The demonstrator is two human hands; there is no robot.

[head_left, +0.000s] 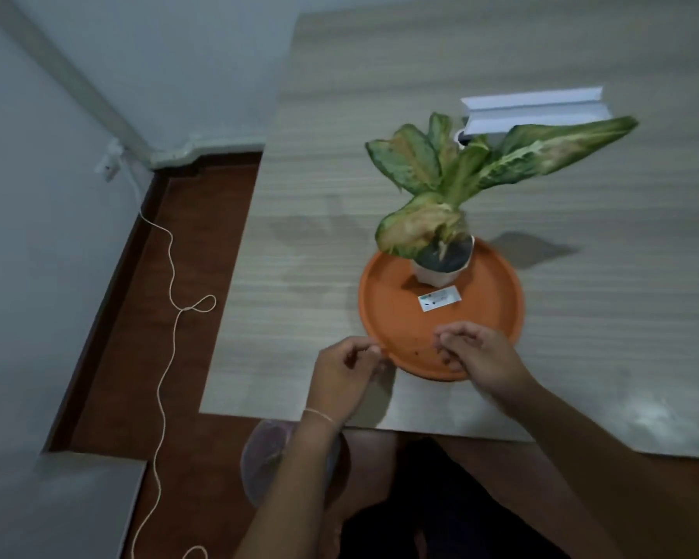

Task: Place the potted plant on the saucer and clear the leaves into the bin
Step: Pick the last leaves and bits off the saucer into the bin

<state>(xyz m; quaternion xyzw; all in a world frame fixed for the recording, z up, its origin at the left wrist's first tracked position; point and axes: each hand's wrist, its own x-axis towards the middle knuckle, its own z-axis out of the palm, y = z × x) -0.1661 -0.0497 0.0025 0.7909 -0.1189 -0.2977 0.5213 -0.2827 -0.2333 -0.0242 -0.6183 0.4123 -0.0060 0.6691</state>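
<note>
A small white-potted plant with mottled green leaves (444, 252) stands on a round orange plastic saucer (497, 312). Both the left hand (346, 375) and the right hand (479, 353), loosely curled and empty, hover at its near rim. Pinch any remaining debris gently, steadying the saucer.

Pale wall (37, 276); red-brown floor (186, 236); white cord (166, 357); wood-grain table (380, 74).

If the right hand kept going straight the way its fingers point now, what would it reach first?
Probably the left hand. The right hand hovers over the orange saucer's near rim, curled fingers pointing left toward it; depth is unclear.
</note>
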